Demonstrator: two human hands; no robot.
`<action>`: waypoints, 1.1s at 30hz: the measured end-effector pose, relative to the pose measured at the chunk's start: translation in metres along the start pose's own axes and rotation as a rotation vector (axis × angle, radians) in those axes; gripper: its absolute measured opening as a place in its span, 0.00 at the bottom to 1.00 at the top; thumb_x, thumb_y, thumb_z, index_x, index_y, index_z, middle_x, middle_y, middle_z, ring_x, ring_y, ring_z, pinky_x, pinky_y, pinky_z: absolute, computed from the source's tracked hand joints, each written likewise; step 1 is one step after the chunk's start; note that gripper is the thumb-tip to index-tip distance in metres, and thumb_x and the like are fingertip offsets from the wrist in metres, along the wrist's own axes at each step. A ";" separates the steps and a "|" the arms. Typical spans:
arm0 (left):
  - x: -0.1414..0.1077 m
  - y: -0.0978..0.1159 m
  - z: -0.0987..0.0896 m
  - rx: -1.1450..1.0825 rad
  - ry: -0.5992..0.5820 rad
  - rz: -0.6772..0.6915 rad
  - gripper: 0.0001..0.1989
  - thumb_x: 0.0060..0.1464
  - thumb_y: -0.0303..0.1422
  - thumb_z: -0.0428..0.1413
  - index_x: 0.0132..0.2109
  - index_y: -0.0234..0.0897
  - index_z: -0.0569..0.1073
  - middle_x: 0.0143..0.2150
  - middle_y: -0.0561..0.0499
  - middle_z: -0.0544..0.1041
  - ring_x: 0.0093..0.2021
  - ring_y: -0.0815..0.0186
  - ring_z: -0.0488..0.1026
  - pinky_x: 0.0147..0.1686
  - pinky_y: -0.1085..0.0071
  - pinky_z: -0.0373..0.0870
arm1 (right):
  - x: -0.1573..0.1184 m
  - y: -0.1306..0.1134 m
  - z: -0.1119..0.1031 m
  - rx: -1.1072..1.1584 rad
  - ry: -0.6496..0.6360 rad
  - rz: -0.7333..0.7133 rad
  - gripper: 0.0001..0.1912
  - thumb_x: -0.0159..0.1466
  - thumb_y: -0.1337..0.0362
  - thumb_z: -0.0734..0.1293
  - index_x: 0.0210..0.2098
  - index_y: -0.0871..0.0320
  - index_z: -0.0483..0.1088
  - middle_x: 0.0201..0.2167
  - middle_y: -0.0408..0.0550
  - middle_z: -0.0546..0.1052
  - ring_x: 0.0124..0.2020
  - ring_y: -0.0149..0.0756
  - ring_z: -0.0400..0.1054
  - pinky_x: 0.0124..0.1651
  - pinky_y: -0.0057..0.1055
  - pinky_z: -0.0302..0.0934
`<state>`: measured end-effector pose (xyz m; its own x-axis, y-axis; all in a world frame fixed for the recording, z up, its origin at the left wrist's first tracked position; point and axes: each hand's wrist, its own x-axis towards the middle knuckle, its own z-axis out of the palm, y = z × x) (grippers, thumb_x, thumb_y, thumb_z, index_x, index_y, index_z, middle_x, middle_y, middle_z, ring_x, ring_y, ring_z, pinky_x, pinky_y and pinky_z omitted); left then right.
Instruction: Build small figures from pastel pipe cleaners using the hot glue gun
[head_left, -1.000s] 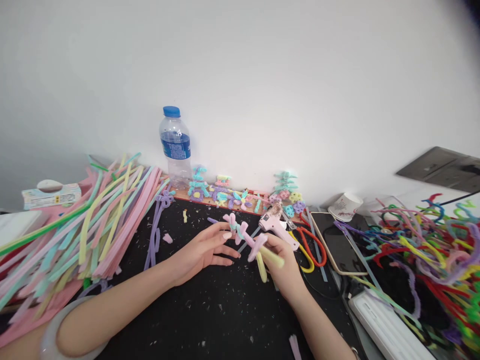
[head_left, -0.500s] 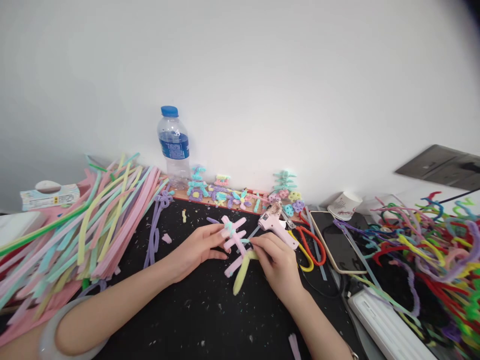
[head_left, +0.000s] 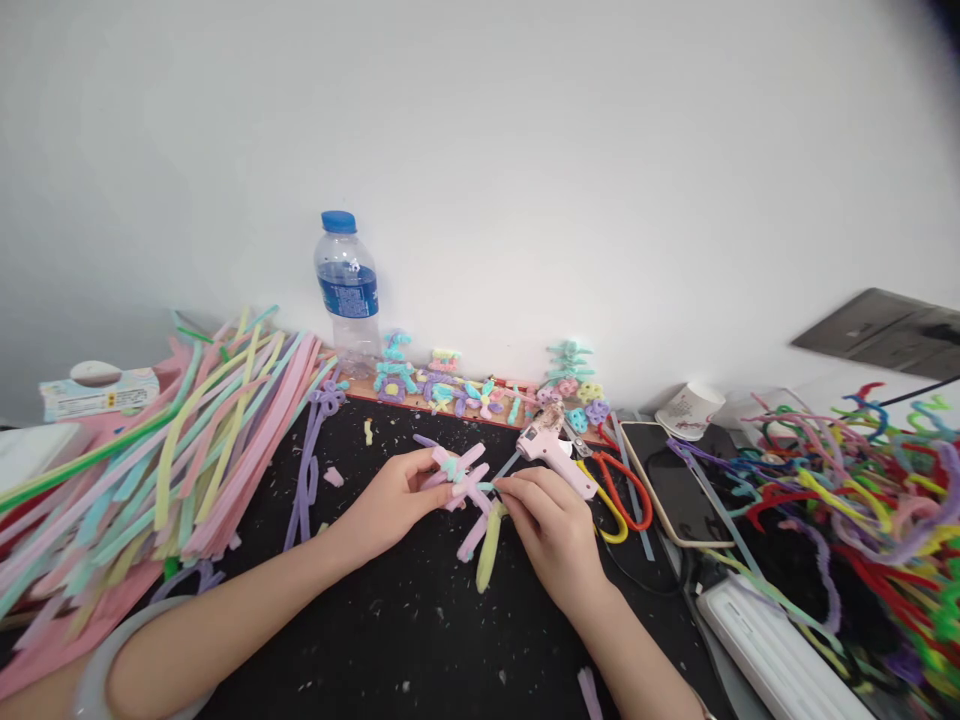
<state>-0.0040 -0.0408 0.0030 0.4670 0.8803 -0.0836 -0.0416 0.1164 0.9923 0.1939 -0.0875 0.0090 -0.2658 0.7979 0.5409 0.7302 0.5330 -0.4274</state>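
Note:
Pinched between the thumb and fingers of my left hand is a pink pipe-cleaner figure with several short side arms and a mint twist near its upper end. My right hand is closed at the figure's right side, its fingertips gripping a thin mint pipe cleaner that joins the figure. Below them a yellow pipe cleaner hangs down, its upper end close to my right fingertips; where it attaches I cannot make out. Just behind my right hand lies a pink glue gun.
Red-handled scissors and a phone lie to the right, before a paper cup. A power strip and tangled pipe cleaners are farther right. Straight pipe cleaners fill the left. A bottle stands at the wall.
The pink figure has turned slightly and shifted a little left. My left thumb has closed onto it, and the yellow piece now hangs more upright.

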 end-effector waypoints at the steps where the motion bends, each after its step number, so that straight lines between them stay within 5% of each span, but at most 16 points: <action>1: 0.000 0.000 0.000 0.009 0.004 -0.001 0.08 0.49 0.33 0.59 0.36 0.34 0.74 0.33 0.51 0.75 0.35 0.64 0.70 0.38 0.68 0.66 | 0.000 0.000 0.000 -0.011 0.012 -0.003 0.10 0.65 0.70 0.60 0.41 0.56 0.72 0.34 0.50 0.75 0.35 0.37 0.68 0.38 0.34 0.63; 8: -0.001 0.001 0.002 0.015 0.021 -0.004 0.08 0.47 0.32 0.60 0.37 0.35 0.75 0.35 0.50 0.77 0.37 0.61 0.73 0.39 0.66 0.67 | 0.000 -0.006 -0.004 -0.138 0.118 -0.071 0.08 0.63 0.71 0.64 0.39 0.55 0.72 0.32 0.47 0.77 0.34 0.37 0.66 0.38 0.36 0.58; 13: -0.001 0.003 0.000 0.010 0.053 0.006 0.07 0.48 0.31 0.59 0.37 0.36 0.75 0.36 0.51 0.78 0.39 0.61 0.73 0.42 0.67 0.67 | 0.003 -0.007 -0.008 -0.262 0.201 -0.041 0.10 0.61 0.69 0.66 0.42 0.53 0.70 0.38 0.48 0.77 0.41 0.43 0.66 0.46 0.41 0.54; 19: 0.004 0.003 -0.010 -0.076 0.323 0.020 0.09 0.47 0.35 0.62 0.36 0.36 0.75 0.35 0.52 0.77 0.38 0.63 0.73 0.44 0.66 0.68 | 0.006 0.021 -0.018 -0.348 0.398 0.223 0.24 0.57 0.73 0.59 0.54 0.61 0.58 0.50 0.61 0.67 0.53 0.51 0.60 0.51 0.47 0.55; 24: 0.009 0.002 -0.018 -0.193 0.452 0.071 0.13 0.47 0.36 0.62 0.39 0.35 0.75 0.37 0.51 0.77 0.41 0.63 0.72 0.48 0.63 0.68 | 0.004 0.039 -0.019 -0.508 0.173 0.514 0.27 0.53 0.68 0.62 0.53 0.63 0.58 0.48 0.64 0.67 0.48 0.56 0.62 0.44 0.49 0.57; 28: 0.011 0.000 -0.020 -0.116 0.453 0.102 0.14 0.48 0.37 0.61 0.41 0.35 0.75 0.39 0.49 0.77 0.42 0.62 0.72 0.48 0.62 0.69 | 0.003 0.041 -0.015 -0.591 -0.065 0.573 0.23 0.55 0.65 0.62 0.51 0.60 0.62 0.45 0.60 0.71 0.47 0.56 0.63 0.43 0.48 0.57; 33: 0.012 -0.004 -0.021 -0.047 0.473 0.136 0.14 0.47 0.38 0.61 0.41 0.36 0.75 0.42 0.49 0.77 0.42 0.61 0.73 0.46 0.62 0.71 | 0.007 0.044 -0.017 -0.579 -0.101 0.604 0.24 0.55 0.68 0.60 0.52 0.60 0.61 0.48 0.57 0.71 0.50 0.51 0.64 0.46 0.46 0.57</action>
<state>-0.0168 -0.0209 -0.0036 0.0027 1.0000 0.0030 -0.1190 -0.0027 0.9929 0.2347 -0.0637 0.0062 0.2396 0.9357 0.2590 0.9651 -0.2006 -0.1682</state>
